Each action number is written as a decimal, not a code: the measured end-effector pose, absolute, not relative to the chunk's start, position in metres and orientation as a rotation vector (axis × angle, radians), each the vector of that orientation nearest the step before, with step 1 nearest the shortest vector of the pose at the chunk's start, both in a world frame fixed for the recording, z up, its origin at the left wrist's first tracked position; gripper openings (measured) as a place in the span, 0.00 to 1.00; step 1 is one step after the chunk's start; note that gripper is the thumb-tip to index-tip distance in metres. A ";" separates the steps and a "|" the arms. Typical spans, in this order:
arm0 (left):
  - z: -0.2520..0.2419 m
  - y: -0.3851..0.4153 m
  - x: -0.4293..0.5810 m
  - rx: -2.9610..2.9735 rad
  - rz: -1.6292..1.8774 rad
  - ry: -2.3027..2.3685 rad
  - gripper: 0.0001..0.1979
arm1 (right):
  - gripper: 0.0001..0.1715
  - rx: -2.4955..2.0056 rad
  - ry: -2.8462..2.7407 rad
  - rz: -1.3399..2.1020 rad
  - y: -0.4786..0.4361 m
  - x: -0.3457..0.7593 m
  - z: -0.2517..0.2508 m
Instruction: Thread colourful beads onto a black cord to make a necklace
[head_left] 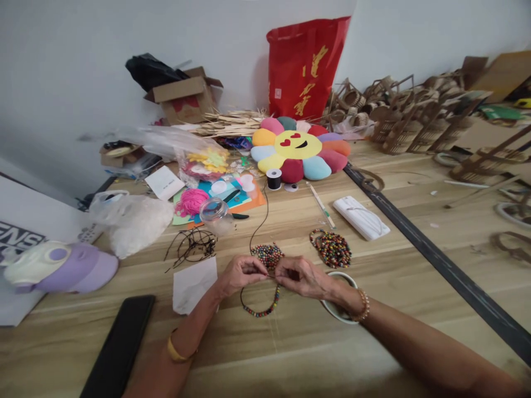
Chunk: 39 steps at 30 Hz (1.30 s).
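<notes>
Head: right grip [302, 277] pinches beaded cord [260, 314].

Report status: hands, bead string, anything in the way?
Left hand, right hand close together, both pinching at the bead string. String partly beaded, looped on near side. Loose bead pile just beyond; white bowl beneath right wrist, contact unclear.

Above the counter [232, 359], the left hand [244, 273] and right hand [304, 278] pinch a beaded string [259, 314] near a pile of beads [267, 256]; a red bag [307, 66] stands near the wall [224, 33].
</notes>
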<state>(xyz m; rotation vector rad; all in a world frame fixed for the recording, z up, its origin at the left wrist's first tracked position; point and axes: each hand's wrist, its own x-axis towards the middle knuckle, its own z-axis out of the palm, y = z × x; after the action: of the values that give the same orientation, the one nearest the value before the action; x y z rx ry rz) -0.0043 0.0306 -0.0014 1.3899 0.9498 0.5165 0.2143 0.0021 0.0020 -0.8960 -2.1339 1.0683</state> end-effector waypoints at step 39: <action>-0.007 0.026 0.004 1.421 0.551 0.927 0.13 | 0.10 -0.866 -2.155 1.035 0.002 0.213 -0.003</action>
<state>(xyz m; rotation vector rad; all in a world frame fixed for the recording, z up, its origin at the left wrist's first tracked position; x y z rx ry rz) 0.0041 0.0257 -0.0066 1.4210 0.9275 0.5512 0.2132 0.0020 -0.0032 -0.8664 -2.1545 1.0348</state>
